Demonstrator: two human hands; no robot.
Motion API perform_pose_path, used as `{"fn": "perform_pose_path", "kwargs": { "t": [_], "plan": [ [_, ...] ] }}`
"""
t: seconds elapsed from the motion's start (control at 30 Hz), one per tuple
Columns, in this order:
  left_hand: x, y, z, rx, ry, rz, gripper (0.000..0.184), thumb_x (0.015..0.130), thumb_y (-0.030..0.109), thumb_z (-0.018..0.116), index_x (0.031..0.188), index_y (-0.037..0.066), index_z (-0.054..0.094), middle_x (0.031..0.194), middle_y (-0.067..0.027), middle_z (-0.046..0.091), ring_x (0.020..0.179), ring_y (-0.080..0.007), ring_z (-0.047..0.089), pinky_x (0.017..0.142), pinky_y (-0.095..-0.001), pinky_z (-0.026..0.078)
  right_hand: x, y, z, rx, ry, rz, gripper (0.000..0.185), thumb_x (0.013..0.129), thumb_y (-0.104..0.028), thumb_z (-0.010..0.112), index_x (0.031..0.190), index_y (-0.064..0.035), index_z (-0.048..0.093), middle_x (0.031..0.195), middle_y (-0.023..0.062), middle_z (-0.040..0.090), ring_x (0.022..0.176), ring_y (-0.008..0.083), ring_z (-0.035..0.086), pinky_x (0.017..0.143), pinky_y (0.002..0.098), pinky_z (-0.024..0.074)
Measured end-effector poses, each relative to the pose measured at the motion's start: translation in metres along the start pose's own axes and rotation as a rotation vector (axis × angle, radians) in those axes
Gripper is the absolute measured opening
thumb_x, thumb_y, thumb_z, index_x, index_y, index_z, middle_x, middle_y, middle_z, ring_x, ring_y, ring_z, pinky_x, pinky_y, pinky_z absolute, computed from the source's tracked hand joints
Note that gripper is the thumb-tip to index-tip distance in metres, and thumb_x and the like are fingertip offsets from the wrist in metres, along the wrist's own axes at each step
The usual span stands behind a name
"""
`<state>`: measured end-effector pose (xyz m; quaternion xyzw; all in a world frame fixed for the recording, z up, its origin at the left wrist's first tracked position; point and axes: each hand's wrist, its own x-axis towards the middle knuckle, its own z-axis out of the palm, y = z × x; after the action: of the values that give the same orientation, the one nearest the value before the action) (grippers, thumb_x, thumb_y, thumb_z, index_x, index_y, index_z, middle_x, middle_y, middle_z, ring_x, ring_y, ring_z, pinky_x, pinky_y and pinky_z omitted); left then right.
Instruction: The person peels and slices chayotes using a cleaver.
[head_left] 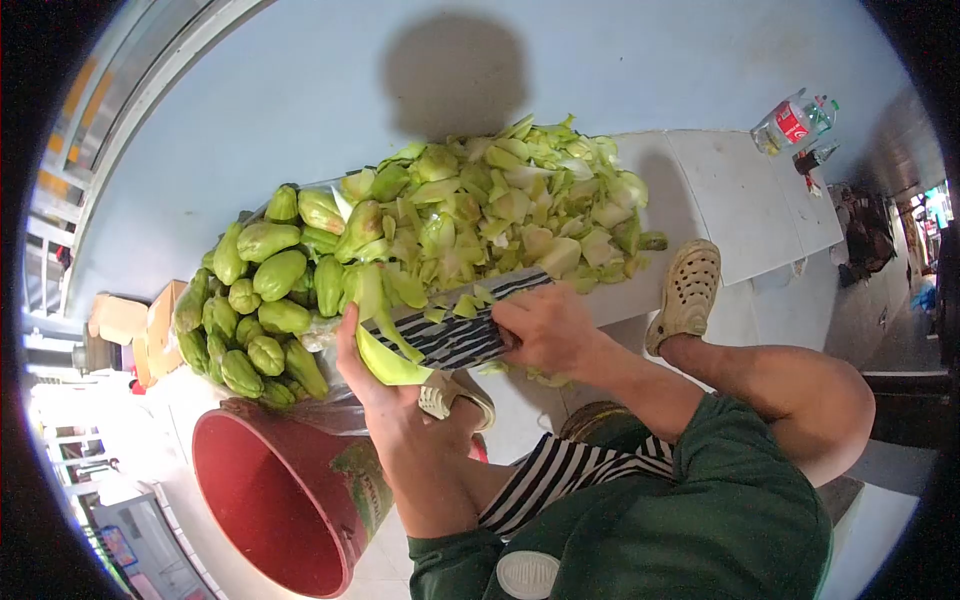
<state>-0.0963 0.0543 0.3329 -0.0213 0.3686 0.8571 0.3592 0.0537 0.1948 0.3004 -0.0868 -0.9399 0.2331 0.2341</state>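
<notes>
My left hand (362, 378) is wrapped round a pale green chayote (392, 366), its thumb along the near side. My right hand (552, 328) grips a broad cleaver (455, 335), whose shiny blade mirrors dark and white stripes. The blade lies against the chayote, and a strip of peel (385, 310) hangs over it. Small green bits stick to the metal. Just beyond my hands spreads a large heap of peelings (510, 205). To its left, whole green chayotes (280, 272) are piled up.
A red bucket (270, 500) lies tilted at lower left, its mouth facing me. Cardboard boxes (160, 325) stand behind the pile. Plastic bottles (797, 123) sit on the ledge (735, 200) at far right. My foot in a beige clog (690, 290) rests beside the heap.
</notes>
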Motion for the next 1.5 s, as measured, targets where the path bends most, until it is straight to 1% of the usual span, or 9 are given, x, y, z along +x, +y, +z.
{"fn": "perform_pose_path", "kwargs": {
  "t": [0.23, 0.3, 0.4, 0.6, 0.67, 0.77, 0.9, 1.33, 1.5],
  "plan": [
    [-0.001, 0.002, -0.005, 0.036, -0.093, -0.234, 0.047, 0.091, 0.044, 0.048, 0.112, 0.003, 0.058, 0.096, -0.0130, 0.065, 0.087, -0.0280, 0.063, 0.074, -0.0475, 0.054, 0.008, 0.026, 0.025, 0.110, -0.112, 0.121, 0.021, 0.073, -0.024, 0.068, 0.080, -0.0069, 0.058, 0.068, 0.0129, 0.064, 0.068, 0.0344, 0.065, 0.060, 0.0448, 0.0513],
    [0.004, -0.004, -0.010, 0.013, -0.211, -0.252, 0.049, 0.093, 0.043, 0.044, 0.117, 0.002, 0.055, 0.097, -0.0155, 0.063, 0.088, -0.0301, 0.062, 0.075, -0.0521, 0.053, 0.026, 0.051, 0.037, -0.063, -0.180, 0.541, 0.021, 0.079, -0.025, 0.065, 0.083, -0.0048, 0.063, 0.071, 0.0169, 0.065, 0.070, 0.0375, 0.064, 0.063, 0.0462, 0.0513],
    [0.011, -0.007, -0.010, -0.113, -0.189, -0.220, 0.048, 0.096, 0.041, 0.040, 0.121, 0.001, 0.052, 0.100, -0.0172, 0.061, 0.092, -0.0311, 0.061, 0.078, -0.0534, 0.052, 0.017, 0.055, 0.037, 0.101, -0.114, 0.616, 0.024, 0.083, -0.028, 0.062, 0.089, -0.0045, 0.066, 0.072, 0.0193, 0.065, 0.072, 0.0390, 0.064, 0.064, 0.0474, 0.0510],
    [0.019, -0.006, -0.013, -0.198, -0.033, -0.095, 0.045, 0.100, 0.037, 0.035, 0.120, 0.000, 0.053, 0.102, -0.0175, 0.061, 0.095, -0.0328, 0.059, 0.088, -0.0499, 0.049, 0.010, 0.037, 0.028, 0.156, -0.017, 0.362, 0.015, 0.074, -0.016, 0.066, 0.080, -0.0035, 0.062, 0.063, 0.0114, 0.061, 0.060, 0.0340, 0.060, 0.056, 0.0408, 0.0473],
    [0.035, -0.010, -0.057, -0.541, -0.298, -0.168, 0.047, 0.100, 0.034, 0.038, 0.129, -0.002, 0.047, 0.119, -0.0234, 0.056, 0.099, -0.0376, 0.059, 0.096, -0.0562, 0.045, 0.011, 0.024, 0.018, 0.142, -0.081, 0.225, 0.020, 0.074, -0.023, 0.067, 0.081, -0.0054, 0.059, 0.067, 0.0128, 0.061, 0.064, 0.0353, 0.062, 0.058, 0.0438, 0.0484],
    [0.014, -0.009, -0.004, -0.148, -0.033, -0.078, 0.048, 0.099, 0.041, 0.037, 0.118, 0.000, 0.054, 0.099, -0.0193, 0.063, 0.092, -0.0321, 0.061, 0.086, -0.0432, 0.050, 0.016, 0.003, 0.008, 0.135, -0.084, 0.009, 0.022, 0.067, -0.022, 0.069, 0.075, -0.0084, 0.053, 0.066, 0.0104, 0.058, 0.063, 0.0331, 0.061, 0.057, 0.0441, 0.0472],
    [0.006, -0.014, -0.009, -0.157, -0.182, -0.003, 0.048, 0.099, 0.041, 0.037, 0.117, 0.000, 0.055, 0.100, -0.0196, 0.064, 0.092, -0.0316, 0.062, 0.085, -0.0436, 0.050, 0.019, -0.007, 0.001, 0.050, -0.051, -0.121, 0.021, 0.063, -0.016, 0.069, 0.071, -0.0093, 0.050, 0.063, 0.0059, 0.055, 0.059, 0.0294, 0.059, 0.053, 0.0410, 0.0454],
    [0.013, -0.011, -0.013, 0.031, -0.186, -0.137, 0.043, 0.099, 0.033, 0.035, 0.122, 0.002, 0.054, 0.104, -0.0143, 0.065, 0.089, -0.0307, 0.064, 0.077, -0.0468, 0.053, 0.019, 0.040, 0.041, -0.064, 0.057, 0.057, 0.016, 0.072, -0.017, 0.067, 0.076, -0.0083, 0.055, 0.063, 0.0097, 0.058, 0.060, 0.0310, 0.060, 0.055, 0.0441, 0.0474],
    [0.016, -0.010, -0.013, -0.074, -0.232, -0.121, 0.046, 0.100, 0.036, 0.034, 0.123, -0.001, 0.050, 0.104, -0.0187, 0.059, 0.095, -0.0328, 0.059, 0.085, -0.0532, 0.049, 0.020, 0.057, 0.040, 0.092, 0.037, 0.481, 0.017, 0.079, -0.020, 0.065, 0.079, -0.0028, 0.062, 0.066, 0.0144, 0.062, 0.062, 0.0352, 0.060, 0.057, 0.0428, 0.0475]
  ]
}}
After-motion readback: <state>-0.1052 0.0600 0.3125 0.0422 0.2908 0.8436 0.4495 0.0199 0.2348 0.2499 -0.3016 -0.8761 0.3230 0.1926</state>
